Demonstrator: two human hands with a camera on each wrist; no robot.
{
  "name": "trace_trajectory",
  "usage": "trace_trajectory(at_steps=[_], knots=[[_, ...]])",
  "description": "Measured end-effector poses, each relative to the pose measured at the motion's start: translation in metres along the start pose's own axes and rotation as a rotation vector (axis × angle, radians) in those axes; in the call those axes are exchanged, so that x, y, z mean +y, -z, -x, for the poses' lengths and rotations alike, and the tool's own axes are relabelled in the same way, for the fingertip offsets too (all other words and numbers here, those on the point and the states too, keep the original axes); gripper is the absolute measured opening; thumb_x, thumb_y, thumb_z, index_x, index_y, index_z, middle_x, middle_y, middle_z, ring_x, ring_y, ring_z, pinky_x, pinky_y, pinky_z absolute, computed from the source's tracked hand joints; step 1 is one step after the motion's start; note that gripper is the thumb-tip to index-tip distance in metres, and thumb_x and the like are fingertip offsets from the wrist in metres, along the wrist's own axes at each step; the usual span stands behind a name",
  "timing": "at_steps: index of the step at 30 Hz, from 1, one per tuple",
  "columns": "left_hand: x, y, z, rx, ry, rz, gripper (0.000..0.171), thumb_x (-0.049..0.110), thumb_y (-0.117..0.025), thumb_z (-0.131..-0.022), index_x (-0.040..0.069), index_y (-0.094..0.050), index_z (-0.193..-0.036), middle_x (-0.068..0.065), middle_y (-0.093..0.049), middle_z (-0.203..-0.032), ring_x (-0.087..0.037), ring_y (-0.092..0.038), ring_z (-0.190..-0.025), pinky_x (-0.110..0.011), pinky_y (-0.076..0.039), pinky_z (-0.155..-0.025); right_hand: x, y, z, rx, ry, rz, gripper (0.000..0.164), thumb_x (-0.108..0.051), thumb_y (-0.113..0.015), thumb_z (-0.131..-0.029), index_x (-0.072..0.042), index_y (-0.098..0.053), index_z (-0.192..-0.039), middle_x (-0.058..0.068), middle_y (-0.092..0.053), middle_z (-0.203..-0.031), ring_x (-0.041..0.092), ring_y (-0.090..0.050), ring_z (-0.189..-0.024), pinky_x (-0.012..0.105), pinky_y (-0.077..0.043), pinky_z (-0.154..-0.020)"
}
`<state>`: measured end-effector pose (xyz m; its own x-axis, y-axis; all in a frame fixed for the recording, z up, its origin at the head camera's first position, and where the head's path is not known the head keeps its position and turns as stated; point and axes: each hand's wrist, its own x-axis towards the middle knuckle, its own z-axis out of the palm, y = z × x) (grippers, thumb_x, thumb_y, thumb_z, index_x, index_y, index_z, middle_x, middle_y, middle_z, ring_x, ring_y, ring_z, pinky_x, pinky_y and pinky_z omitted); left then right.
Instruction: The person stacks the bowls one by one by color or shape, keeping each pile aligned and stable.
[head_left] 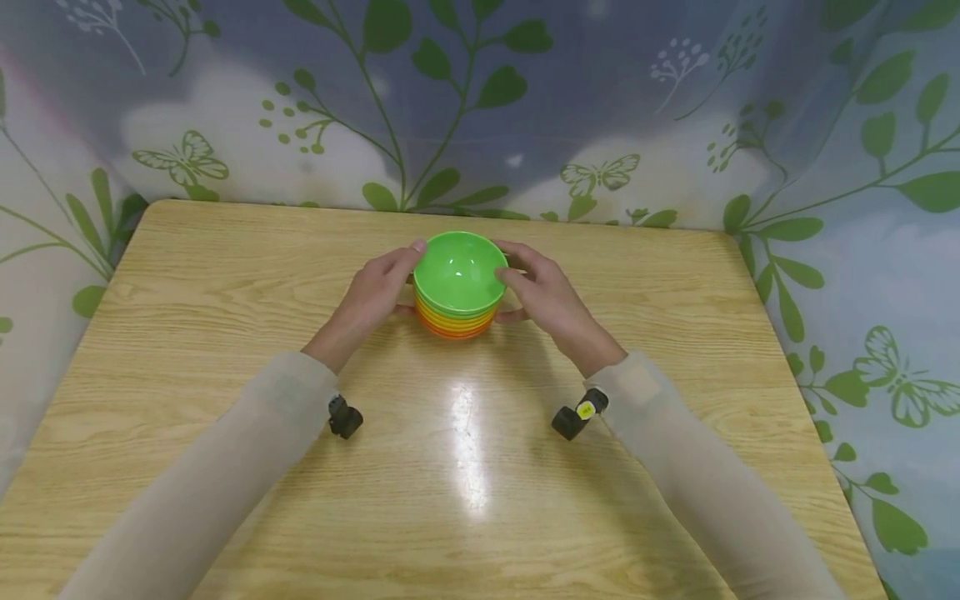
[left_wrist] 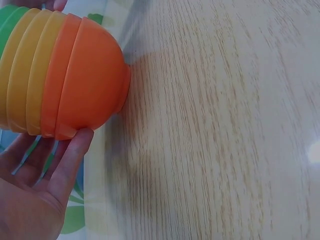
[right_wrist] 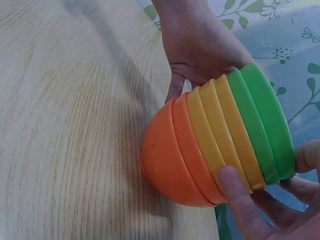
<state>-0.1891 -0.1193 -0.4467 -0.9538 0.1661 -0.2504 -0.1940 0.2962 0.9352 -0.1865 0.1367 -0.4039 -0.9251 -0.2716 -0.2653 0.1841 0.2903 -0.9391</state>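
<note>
A stack of nested bowls stands on the wooden table, a little behind its middle. Green bowls are on top, yellow ones below them and orange ones at the bottom. My left hand grips the stack's left side, with its thumb against the orange bowl and fingertips at the green rim. My right hand grips the right side, its thumb lying across the yellow and orange bowls. The left hand shows behind the stack in the right wrist view.
A curtain printed with green leaves and butterflies hangs behind and beside the table. A small black camera sits at each wrist. A bright glare spot lies on the near tabletop.
</note>
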Motion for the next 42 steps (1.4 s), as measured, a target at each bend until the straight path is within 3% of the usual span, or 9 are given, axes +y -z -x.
trace_trajectory(at_steps=[22,31,42], knots=[[0.001,0.001,0.001,-0.012,0.004,-0.001,0.082,0.073,-0.037,-0.109,0.014,-0.048,-0.165,-0.013,-0.055,-0.158,-0.029,-0.052,-0.147,-0.049,-0.066,-0.103,-0.001,0.000,0.002,-0.009,0.006,0.016,0.050,-0.024,-0.049,-0.116,-0.021,-0.046,-0.166,0.013,-0.052,-0.161,0.034,-0.059,-0.140,0.063,-0.065,-0.098],[0.002,0.002,0.000,-0.005,0.019,0.007,0.081,0.073,-0.035,-0.110,0.014,-0.050,-0.163,-0.012,-0.057,-0.157,-0.029,-0.054,-0.145,-0.048,-0.067,-0.101,0.002,0.003,0.000,0.029,-0.037,-0.017,0.046,-0.035,-0.046,-0.118,-0.014,-0.054,-0.158,0.010,-0.059,-0.150,0.033,-0.062,-0.136,0.050,-0.069,-0.094],[0.003,0.008,0.001,-0.015,0.028,-0.026,0.077,0.069,-0.031,-0.112,0.014,-0.056,-0.158,-0.012,-0.060,-0.152,-0.030,-0.057,-0.142,-0.048,-0.066,-0.102,0.003,0.011,-0.003,0.069,-0.067,0.000,0.043,-0.034,-0.051,-0.116,-0.008,-0.062,-0.148,0.011,-0.063,-0.149,0.032,-0.069,-0.126,0.051,-0.069,-0.095]])
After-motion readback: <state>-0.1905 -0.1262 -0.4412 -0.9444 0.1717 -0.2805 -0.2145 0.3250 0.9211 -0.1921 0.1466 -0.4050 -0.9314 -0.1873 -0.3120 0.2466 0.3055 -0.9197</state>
